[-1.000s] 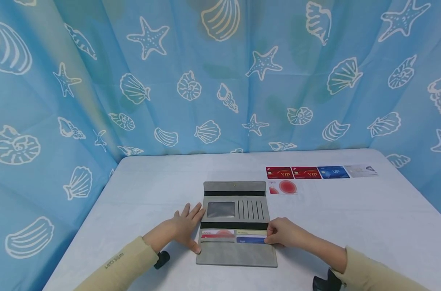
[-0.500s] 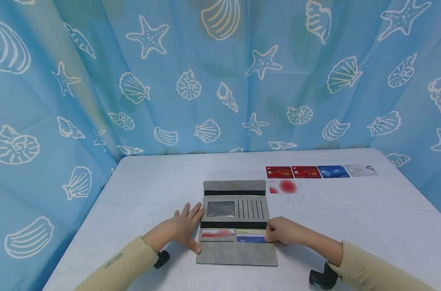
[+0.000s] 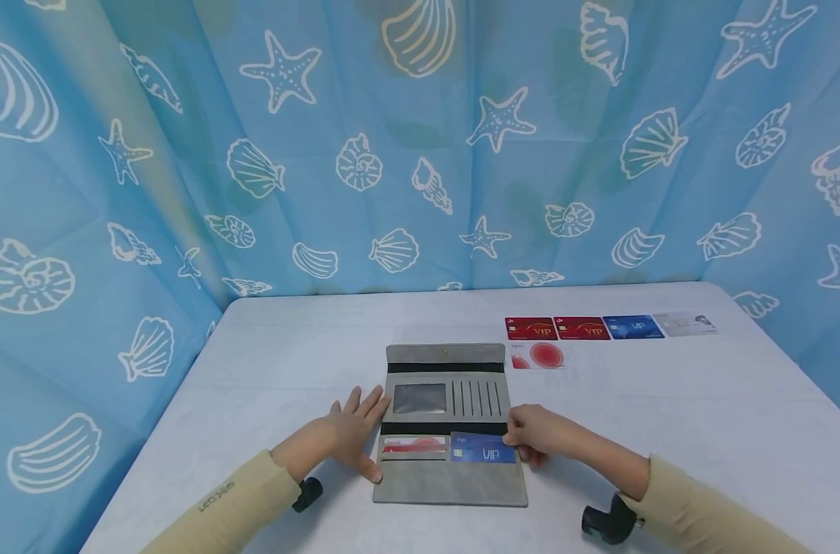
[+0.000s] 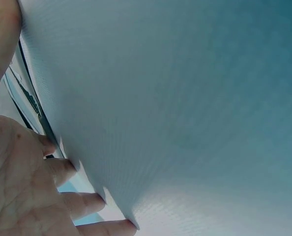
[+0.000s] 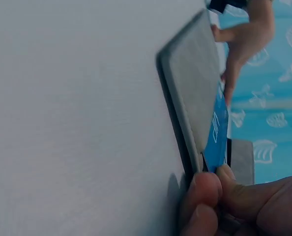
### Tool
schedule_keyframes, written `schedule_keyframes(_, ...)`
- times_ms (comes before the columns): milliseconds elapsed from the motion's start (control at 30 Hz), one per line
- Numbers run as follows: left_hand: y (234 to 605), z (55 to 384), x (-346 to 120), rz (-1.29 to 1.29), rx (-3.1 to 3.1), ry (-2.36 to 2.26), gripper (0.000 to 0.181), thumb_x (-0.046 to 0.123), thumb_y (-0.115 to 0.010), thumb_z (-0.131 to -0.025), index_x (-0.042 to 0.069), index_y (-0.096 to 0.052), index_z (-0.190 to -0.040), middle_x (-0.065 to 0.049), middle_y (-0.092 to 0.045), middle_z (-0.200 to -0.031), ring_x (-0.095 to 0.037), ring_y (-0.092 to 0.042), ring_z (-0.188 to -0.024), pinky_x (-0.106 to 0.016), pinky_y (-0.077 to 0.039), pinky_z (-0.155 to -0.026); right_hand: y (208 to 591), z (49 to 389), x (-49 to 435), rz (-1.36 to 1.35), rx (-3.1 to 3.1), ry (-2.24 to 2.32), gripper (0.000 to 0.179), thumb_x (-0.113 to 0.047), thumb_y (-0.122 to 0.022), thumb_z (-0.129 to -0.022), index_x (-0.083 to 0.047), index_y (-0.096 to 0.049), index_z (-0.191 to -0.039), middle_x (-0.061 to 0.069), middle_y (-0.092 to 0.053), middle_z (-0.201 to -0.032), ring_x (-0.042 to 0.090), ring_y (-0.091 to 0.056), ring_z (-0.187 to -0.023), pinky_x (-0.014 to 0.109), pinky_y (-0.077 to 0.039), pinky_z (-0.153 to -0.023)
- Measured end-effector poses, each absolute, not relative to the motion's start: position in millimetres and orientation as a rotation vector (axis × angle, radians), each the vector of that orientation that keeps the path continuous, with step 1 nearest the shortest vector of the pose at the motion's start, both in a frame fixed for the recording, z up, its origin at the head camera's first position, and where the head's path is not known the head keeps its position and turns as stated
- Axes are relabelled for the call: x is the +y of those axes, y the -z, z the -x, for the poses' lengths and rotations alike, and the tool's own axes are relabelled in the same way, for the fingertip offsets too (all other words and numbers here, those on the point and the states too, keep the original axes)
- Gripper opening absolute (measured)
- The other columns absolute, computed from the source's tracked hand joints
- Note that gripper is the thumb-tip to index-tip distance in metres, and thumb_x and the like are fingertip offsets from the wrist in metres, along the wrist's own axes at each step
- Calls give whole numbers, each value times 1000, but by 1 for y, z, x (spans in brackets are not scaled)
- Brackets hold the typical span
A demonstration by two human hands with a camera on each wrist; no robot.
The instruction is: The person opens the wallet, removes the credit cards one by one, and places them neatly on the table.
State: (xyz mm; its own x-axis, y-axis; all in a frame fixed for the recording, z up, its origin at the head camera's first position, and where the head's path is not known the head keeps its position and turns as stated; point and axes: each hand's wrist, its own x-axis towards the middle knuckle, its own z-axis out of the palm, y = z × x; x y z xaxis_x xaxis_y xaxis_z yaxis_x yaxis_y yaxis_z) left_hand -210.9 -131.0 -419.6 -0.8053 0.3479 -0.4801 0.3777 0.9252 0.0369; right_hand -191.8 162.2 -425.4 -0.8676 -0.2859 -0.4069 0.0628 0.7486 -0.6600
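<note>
A grey wallet (image 3: 448, 485) lies unfolded on the white table. My right hand (image 3: 541, 433) pinches the right end of a blue VIP card (image 3: 481, 448), which stands partly out of the wallet's lower right slot. In the right wrist view, thumb and fingers meet at the card's end (image 5: 218, 142) beside the wallet's edge. My left hand (image 3: 351, 431) lies with spread, straight fingers along the wallet's left edge, touching it. A white and red card (image 3: 415, 445) sits in the lower left slot. The yellowish card by the blue one is now hidden.
Beyond the wallet, two red VIP cards (image 3: 531, 328), a blue VIP card (image 3: 633, 327) and a pale card (image 3: 685, 324) lie in a row. A white card with red circles (image 3: 538, 355) lies below them. A blue shell-patterned curtain (image 3: 420, 154) hangs behind the table.
The blue card has risen in its slot, pulled by my right hand, so its VIP lettering shows and it covers the yellowish card behind. The left hand has stayed in place.
</note>
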Motion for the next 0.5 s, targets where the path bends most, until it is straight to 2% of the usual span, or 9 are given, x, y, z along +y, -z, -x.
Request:
schedule_keyframes(167, 420, 212, -132, -517, 2585, 83, 117, 61, -74, -59, 12, -12, -146, -8, -5, -154, -38, -4, -139, -60, -16, -106, 427, 196, 165, 186, 2418, 1071, 15, -14, -56, -91, -5, -49, -80, 5, -53, -57, 14, -51, -43, 21, -43, -46)
schedule_keyframes(333, 419, 212, -132, -519, 2583, 83, 116, 60, -74, -60, 12, -12, -146, -8, -5, -154, -38, -4, -139, -59, -16, -106, 429, 198, 165, 222, 2489, 1113, 16, -13, -59, -89, -6, -49, -79, 3, -50, -57, 13, -47, -46, 21, -39, -46)
schedule_keyframes(500, 418, 211, -131, -519, 2587, 85, 116, 60, -74, -60, 11, -13, -146, -8, -6, -154, -38, -4, -139, -60, -16, -106, 430, 197, 164, 203, 2526, 1151, 14, -13, -61, -87, -5, -50, -82, 4, -50, -62, 14, -48, -51, 23, -43, -51)
